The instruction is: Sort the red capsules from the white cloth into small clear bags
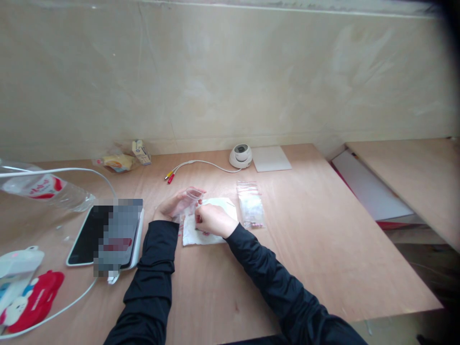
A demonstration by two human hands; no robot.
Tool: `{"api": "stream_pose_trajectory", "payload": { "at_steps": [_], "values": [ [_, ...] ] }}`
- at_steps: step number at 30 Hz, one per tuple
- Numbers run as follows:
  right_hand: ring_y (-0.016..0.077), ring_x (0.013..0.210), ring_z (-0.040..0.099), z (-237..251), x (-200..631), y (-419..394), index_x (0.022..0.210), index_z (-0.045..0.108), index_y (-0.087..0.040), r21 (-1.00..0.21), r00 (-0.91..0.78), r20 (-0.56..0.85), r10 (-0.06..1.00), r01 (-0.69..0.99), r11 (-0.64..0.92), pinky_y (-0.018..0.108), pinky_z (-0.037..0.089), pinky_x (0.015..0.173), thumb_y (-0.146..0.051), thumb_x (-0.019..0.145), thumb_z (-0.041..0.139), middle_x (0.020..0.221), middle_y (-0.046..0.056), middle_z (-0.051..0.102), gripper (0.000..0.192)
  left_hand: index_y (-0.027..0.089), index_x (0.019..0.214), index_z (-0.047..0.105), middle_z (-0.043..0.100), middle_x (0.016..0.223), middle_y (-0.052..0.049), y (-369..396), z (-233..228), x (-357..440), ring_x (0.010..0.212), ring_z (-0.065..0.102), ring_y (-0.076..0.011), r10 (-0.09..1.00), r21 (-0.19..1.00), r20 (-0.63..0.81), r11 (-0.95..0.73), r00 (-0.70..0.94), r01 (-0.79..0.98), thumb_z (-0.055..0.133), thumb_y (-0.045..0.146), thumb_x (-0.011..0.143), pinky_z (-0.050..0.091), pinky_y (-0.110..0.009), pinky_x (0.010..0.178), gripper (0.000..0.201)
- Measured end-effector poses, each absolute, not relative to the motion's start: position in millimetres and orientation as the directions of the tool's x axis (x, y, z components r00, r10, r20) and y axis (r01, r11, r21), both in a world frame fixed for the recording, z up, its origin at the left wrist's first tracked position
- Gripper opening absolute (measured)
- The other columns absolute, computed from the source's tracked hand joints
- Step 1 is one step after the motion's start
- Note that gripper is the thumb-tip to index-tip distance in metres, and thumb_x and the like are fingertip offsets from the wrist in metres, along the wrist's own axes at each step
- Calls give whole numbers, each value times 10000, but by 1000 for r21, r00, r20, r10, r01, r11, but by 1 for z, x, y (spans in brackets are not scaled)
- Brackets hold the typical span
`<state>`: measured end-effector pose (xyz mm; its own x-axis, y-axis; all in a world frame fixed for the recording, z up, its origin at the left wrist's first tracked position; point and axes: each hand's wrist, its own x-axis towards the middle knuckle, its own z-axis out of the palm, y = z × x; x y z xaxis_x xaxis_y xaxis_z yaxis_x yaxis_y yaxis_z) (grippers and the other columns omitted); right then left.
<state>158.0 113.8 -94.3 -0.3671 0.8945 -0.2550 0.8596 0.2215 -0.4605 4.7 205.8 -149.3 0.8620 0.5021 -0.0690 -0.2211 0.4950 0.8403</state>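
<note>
My left hand (175, 203) is turned partly palm up and holds a small clear plastic zip bag (194, 193) with a reddish line along its top. Close against it, my right hand (216, 219) has its fingers pinched together; whatever they hold is hidden. Under both hands lies a white tissue (226, 206), with a few small dark red bits by the right fingertips. Just right of the tissue rests another clear zip bag (250, 205), filled with pale contents and small reddish pieces at its bottom.
At the back stand a white dome camera (240, 156) with a cable and a white square sheet (271, 158). On the left are a tablet (86, 235), a plastic bottle (46, 187), a red case (39, 299), a white cable and a wrapped snack (118, 163) beside a small box (141, 152).
</note>
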Motion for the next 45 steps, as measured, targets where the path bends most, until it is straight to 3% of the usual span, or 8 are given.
{"api": "stream_pose_trajectory", "payload": {
  "at_steps": [8, 11, 15, 20, 26, 34, 37, 45],
  "values": [
    [156, 688, 618, -89, 163, 115, 749, 682, -183, -512, -378, -205, 903, 828, 231, 219, 359, 568, -136, 712, 578, 753, 42, 689, 120, 85, 1095, 626, 668, 887, -116, 205, -148, 4, 744, 599, -203, 520, 859, -53, 459, 853, -227, 650, 491, 690, 425, -295, 692, 574],
    [120, 633, 579, -82, 173, 117, 725, 684, -177, -645, -404, -124, 906, 727, 235, 206, 354, 568, -139, 720, 598, 688, 10, 660, 95, 85, 1086, 636, 674, 906, -117, 205, -147, 4, 799, 606, -222, 536, 874, -38, 427, 843, -232, 644, 489, 697, 436, -308, 732, 561],
    [76, 499, 474, -74, 186, 120, 772, 684, -143, -873, -432, -26, 902, 450, 190, 191, 341, 514, -219, 772, 616, 537, -36, 544, 101, 86, 1069, 646, 680, 943, -127, 204, -148, 3, 876, 608, -247, 552, 876, -19, 411, 834, -252, 669, 472, 677, 438, -330, 788, 550],
    [77, 504, 419, -71, 188, 121, 847, 675, -128, -955, -117, 128, 985, 255, 155, 194, 317, 473, -370, 801, 595, 559, -30, 520, 259, 141, 1022, 659, 686, 860, -81, 204, -154, 1, 736, 614, -185, 567, 848, -34, 452, 823, -276, 707, 399, 657, 447, -277, 664, 450],
    [85, 556, 467, -77, 180, 121, 898, 677, -129, -925, -51, 172, 984, 335, 179, 192, 361, 518, -375, 837, 541, 621, 0, 584, 288, 144, 1003, 663, 677, 820, -79, 206, -160, 1, 689, 606, -179, 552, 856, -25, 442, 833, -267, 685, 425, 674, 429, -261, 588, 434],
    [88, 554, 460, -81, 192, 126, 850, 655, -136, -906, 43, 198, 979, 389, 166, 197, 356, 530, -329, 831, 526, 599, -22, 527, 232, 89, 1056, 653, 667, 858, -112, 206, -154, 2, 762, 589, -195, 536, 883, -23, 407, 844, -234, 645, 469, 692, 423, -266, 636, 526],
    [89, 552, 467, -80, 200, 126, 809, 658, -137, -863, 7, 126, 992, 494, 106, 199, 337, 521, -326, 807, 559, 585, -25, 518, 213, 82, 1083, 643, 665, 857, -112, 205, -150, 2, 754, 581, -191, 533, 889, -25, 398, 846, -225, 635, 476, 699, 418, -260, 630, 551],
    [125, 637, 581, -84, 194, 121, 738, 686, -170, -589, -230, -284, 931, 808, 20, 204, 361, 551, -221, 679, 658, 686, 16, 654, 82, 93, 1052, 664, 665, 838, -110, 204, -147, 4, 751, 571, -188, 539, 889, -38, 402, 841, -218, 655, 494, 675, 414, -241, 596, 551]
  ]
}}
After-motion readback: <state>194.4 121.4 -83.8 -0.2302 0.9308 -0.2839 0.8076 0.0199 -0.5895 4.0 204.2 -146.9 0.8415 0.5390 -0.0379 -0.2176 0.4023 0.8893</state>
